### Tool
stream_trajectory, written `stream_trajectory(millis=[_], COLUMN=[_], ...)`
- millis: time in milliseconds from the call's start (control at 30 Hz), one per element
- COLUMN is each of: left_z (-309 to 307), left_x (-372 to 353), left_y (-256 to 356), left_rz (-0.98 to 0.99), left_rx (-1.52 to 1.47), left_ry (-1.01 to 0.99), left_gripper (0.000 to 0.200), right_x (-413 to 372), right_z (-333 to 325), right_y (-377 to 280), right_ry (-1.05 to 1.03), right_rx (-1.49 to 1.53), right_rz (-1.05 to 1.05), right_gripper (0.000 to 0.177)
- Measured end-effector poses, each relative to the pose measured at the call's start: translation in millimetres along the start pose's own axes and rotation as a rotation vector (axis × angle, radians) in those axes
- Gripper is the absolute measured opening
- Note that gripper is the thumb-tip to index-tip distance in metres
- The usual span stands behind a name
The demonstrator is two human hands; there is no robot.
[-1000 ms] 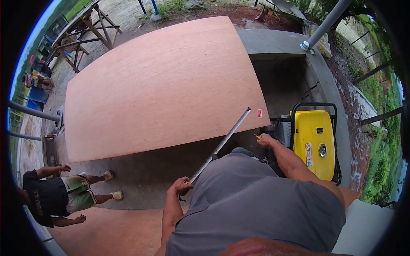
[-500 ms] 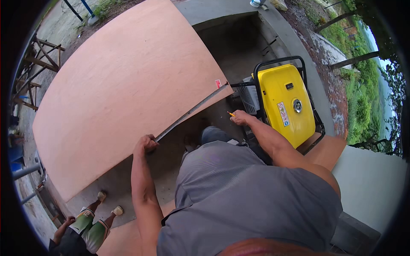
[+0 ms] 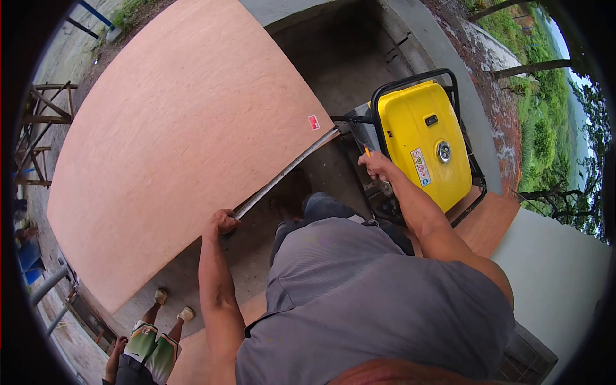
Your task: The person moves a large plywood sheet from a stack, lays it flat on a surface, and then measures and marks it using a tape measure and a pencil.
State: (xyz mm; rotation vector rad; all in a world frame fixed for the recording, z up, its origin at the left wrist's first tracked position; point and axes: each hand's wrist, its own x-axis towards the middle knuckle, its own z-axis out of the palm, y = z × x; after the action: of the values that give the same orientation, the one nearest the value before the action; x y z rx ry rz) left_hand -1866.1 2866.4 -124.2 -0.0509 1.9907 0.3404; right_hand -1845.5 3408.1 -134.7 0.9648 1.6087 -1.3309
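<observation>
My left hand (image 3: 222, 222) is closed at the near edge of a large plywood sheet (image 3: 179, 128), gripping one end of a long grey metal straightedge (image 3: 282, 174). The straightedge runs along the sheet's edge to the corner beside a small red-and-white sticker (image 3: 314, 122). My right hand (image 3: 378, 165) pinches an orange pencil (image 3: 367, 151), its end pointing up and away from me. That hand is apart from the sheet, in front of the yellow generator (image 3: 420, 141) with its black tube frame.
Another person (image 3: 149, 350) in green-and-white shorts stands at lower left, near the sheet. A concrete ledge (image 3: 471, 119) runs behind the generator. More plywood (image 3: 491, 218) lies at right by a pale wall (image 3: 555, 269). Wooden trestles (image 3: 48, 122) stand at far left.
The straightedge has shifted from the sheet's top face out to its edge. My right hand has moved right and slightly up with the pencil, now pointing upward. My left hand keeps its hold.
</observation>
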Motion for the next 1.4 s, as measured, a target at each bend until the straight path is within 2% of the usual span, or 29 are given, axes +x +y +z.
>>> stream_trajectory(millis=[67,133,167,200,233,267,300,367,433,533,633,700,833,1000,1100,1167,1400], left_z=[-2,-6,-9,-13,-17,-21,-23,-29,-31,-30,-26,-25,-16,-8,-9,-10,-14], left_x=[0,-4,-6,-9,-11,-13,-15,-13,-13,-7,3,-1,-1,2,0,3,-8], left_y=[-3,-2,2,6,10,14,16,15,13,11,3,2,-7,-10,-10,-12,-4], left_rz=[0.018,0.001,-0.024,-0.049,-0.057,-0.068,-0.078,-0.069,-0.063,-0.052,-0.040,-0.042,-0.021,0.024,0.052,0.066,0.016], left_rx=[0.020,0.008,-0.017,-0.045,-0.023,0.000,0.023,0.041,0.072,0.114,0.121,0.100,0.053,0.066,0.091,0.101,0.058], left_ry=[-0.005,-0.017,-0.025,-0.031,-0.025,-0.022,-0.021,-0.010,0.011,0.056,0.050,0.042,0.056,0.067,0.093,0.099,0.054], left_gripper=[0.037,0.038,0.038,0.039,0.040,0.041,0.041,0.043,0.044,0.046,0.048,0.048,0.048,0.043,0.043,0.045,0.050], right_x=[10,6,22,8,-19,-70,-120,-239,-351,-466,-525,-506,-419,-351,-323,-306,-230], right_z=[-15,-24,-45,-64,-84,-89,-99,-104,-94,-73,-49,-39,-27,-29,-36,-37,-44], right_y=[-35,-97,-126,-171,-225,-277,-326,-379,-387,-352,-296,-270,-288,-276,-281,-275,-237], right_ry=[-0.093,0.023,-0.016,-0.117,-0.098,-0.063,-0.074,-0.171,-0.326,-0.768,-1.157,-1.222,-1.295,-1.240,-1.152,-0.999,-0.737], right_rx=[0.380,0.687,0.767,0.835,0.886,0.901,0.873,0.698,0.441,-0.152,-0.790,-0.980,-0.840,-0.238,-0.205,-0.205,-0.187], right_rz=[-0.136,-0.201,-0.287,-0.434,-0.515,-0.775,-0.993,-1.371,-1.661,-1.882,-1.755,-1.574,-1.510,-1.605,-1.578,-1.592,-1.224], right_gripper=[0.015,0.015,0.016,0.020,0.021,0.025,0.025,0.024,0.023,0.021,0.020,0.020,0.021,0.013,0.018,0.022,0.033])
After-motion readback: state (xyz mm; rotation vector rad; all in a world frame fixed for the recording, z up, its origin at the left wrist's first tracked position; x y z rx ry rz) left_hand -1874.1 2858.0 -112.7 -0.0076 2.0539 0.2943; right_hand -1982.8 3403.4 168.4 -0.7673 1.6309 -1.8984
